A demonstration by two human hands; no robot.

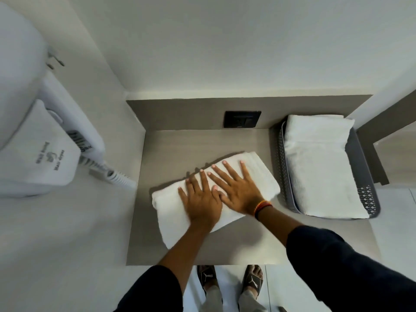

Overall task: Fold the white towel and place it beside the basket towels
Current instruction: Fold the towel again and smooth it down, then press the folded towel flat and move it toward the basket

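A folded white towel [258, 174] lies at a slant on the grey-brown counter [180, 143], just left of the grey perforated basket [284, 174]. Folded white towels [319, 163] fill that basket. My left hand [201, 199] lies flat on the towel's left half, fingers spread. My right hand [236, 188] lies flat on the middle of the towel, fingers spread and pointing away from me, touching the left hand. Neither hand grips the cloth. A coloured band sits on my right wrist.
A wall-mounted white hair dryer [45, 143] with a coiled cord [117, 176] hangs at the left, near the counter's left edge. A black socket plate [242, 119] sits on the back panel. Below the counter's front edge are feet in sandals [253, 280].
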